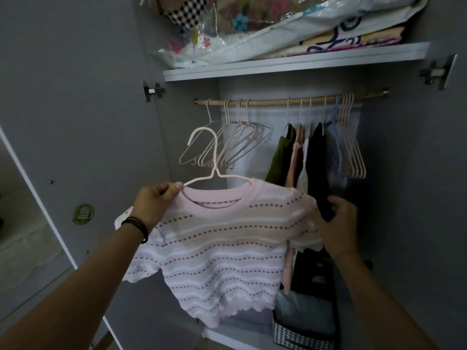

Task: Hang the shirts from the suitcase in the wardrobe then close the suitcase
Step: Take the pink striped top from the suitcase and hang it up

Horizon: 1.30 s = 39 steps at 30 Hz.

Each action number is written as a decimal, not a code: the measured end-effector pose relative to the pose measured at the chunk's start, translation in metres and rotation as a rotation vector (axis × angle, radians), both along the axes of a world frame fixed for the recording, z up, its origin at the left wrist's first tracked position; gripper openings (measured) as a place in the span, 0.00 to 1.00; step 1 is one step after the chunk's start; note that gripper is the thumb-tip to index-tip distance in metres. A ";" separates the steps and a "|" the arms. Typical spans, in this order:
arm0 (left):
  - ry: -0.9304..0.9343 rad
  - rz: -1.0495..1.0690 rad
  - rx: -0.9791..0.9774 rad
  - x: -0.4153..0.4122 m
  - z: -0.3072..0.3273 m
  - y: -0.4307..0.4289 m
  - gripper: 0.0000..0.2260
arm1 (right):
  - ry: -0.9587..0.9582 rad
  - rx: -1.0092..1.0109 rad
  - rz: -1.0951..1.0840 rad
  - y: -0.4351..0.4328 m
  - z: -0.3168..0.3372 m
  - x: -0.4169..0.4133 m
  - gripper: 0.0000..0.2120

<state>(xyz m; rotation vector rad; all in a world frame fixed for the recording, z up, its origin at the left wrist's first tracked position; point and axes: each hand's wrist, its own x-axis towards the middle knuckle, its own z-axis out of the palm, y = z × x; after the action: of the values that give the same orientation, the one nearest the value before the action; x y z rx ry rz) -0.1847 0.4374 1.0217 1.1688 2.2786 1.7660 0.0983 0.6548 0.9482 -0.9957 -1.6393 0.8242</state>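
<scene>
Left hand (154, 202): grip clamped, thumb & forefinger pinching the left arm of the hanger (214, 173) by the shirt (222, 248) collar. Shirt hangs right of that grip, front to camera, hem down. Hanger's long axis runs left-right, hook up, below the rail (278, 100). Right hand (337, 224): grip apart, fingers loose, touching the shirt's right sleeve.

Two hands (151, 203) (337, 224), one striped shirt (222, 248), one hanger (214, 157) held, one rail (273, 99), one shelf (290, 63), two hinges (153, 90) (437, 72), one houndstooth box (300, 337).
</scene>
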 end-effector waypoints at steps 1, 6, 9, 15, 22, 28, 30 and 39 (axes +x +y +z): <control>-0.001 -0.015 -0.011 0.002 0.000 0.003 0.10 | -0.063 0.111 0.084 -0.004 0.017 -0.009 0.23; -0.042 -0.094 -0.026 0.010 -0.006 0.014 0.10 | -0.431 0.231 0.635 -0.010 0.069 -0.060 0.14; -0.060 -0.115 -0.026 0.008 -0.009 0.012 0.08 | -0.492 0.194 0.732 -0.003 0.076 -0.068 0.17; -0.085 -0.183 -0.254 -0.020 -0.015 -0.015 0.14 | -0.384 0.206 0.665 0.011 0.069 -0.057 0.46; -0.196 -0.139 -0.173 -0.043 -0.040 0.013 0.07 | -0.353 -0.274 0.706 0.009 0.058 -0.031 0.11; -0.048 0.062 -0.075 -0.024 -0.044 0.075 0.15 | -0.064 -0.765 0.792 0.012 0.065 -0.028 0.08; -0.121 -0.085 0.012 0.002 -0.039 0.098 0.06 | 0.014 -0.845 0.812 0.018 0.066 -0.036 0.10; -0.646 -0.461 -0.114 0.039 -0.040 0.211 0.15 | 0.242 -0.915 0.761 0.059 0.047 -0.113 0.13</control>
<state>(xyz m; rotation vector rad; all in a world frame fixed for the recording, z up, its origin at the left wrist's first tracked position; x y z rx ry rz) -0.1460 0.6483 0.9820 0.8397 1.5656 1.5141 -0.0144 0.7134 0.9956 -0.7682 -1.4065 2.2438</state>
